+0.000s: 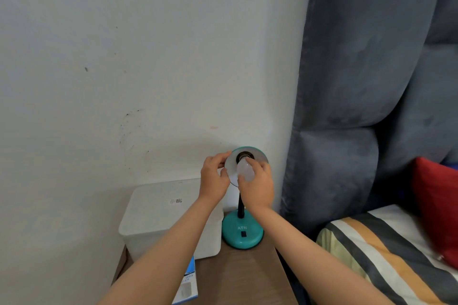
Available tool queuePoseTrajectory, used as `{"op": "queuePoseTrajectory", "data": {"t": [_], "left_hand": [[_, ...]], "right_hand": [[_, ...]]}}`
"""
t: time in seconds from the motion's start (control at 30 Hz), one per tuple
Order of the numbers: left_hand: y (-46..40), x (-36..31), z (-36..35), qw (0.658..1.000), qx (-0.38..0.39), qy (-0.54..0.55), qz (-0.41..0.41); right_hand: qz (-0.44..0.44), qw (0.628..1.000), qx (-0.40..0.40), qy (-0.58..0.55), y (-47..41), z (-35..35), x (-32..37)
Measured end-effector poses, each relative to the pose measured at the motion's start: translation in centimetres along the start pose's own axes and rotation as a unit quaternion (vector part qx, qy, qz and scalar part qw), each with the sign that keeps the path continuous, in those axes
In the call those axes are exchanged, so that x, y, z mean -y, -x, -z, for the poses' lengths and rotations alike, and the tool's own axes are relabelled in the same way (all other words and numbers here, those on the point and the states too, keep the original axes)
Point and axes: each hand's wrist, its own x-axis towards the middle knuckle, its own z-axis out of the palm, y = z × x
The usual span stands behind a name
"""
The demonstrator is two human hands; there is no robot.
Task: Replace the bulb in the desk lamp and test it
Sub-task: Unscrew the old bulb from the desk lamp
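Note:
A teal desk lamp stands on the bedside table, its round base (242, 233) carrying a black switch. Its black gooseneck rises to a shade (257, 155) tilted toward me, white inside, with the dark socket (244, 156) showing. My left hand (214, 177) grips the shade's left rim. My right hand (259, 184) is closed around a white bulb (245, 169) whose narrow end sits at the socket. The bulb is unlit.
A white lidded plastic box (161, 215) stands left of the lamp on the wooden table (238, 277). A blue and white bulb carton (187, 285) lies at the table's front. A grey padded headboard (359, 106), a striped bed and a red pillow (436, 205) are on the right.

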Motion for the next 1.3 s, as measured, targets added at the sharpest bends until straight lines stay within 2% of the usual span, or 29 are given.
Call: {"op": "queuePoseTrajectory", "data": {"t": [0.1,0.27,0.5,0.73,0.97,1.2,1.3], "left_hand": [[0.1,-0.2,-0.2,1.000,-0.004,0.008,0.005],[0.3,-0.3,-0.4,1.000,-0.012,0.015,0.009],[0.2,-0.4,-0.3,1.000,-0.005,0.007,0.015],[0.4,-0.4,-0.3,1.000,-0.004,0.000,0.014],[0.3,-0.4,-0.1,1.000,0.004,-0.003,0.016],[0.3,-0.4,-0.3,1.000,0.002,-0.010,0.015],[0.4,-0.4,-0.2,1.000,0.000,-0.012,0.012]], "right_hand": [[-0.016,1.000,-0.005,-0.007,0.3,0.0,-0.1],[-0.110,0.986,-0.046,-0.113,0.7,-0.3,0.7],[-0.046,0.997,-0.024,-0.055,0.6,-0.8,0.3],[-0.105,0.986,-0.047,-0.120,1.0,-0.8,0.9],[-0.055,0.995,-0.020,-0.080,1.2,-0.9,0.2],[-0.110,0.988,-0.044,-0.103,1.4,-0.8,0.8],[-0.090,0.991,-0.039,-0.096,1.2,-0.9,0.6]]}}
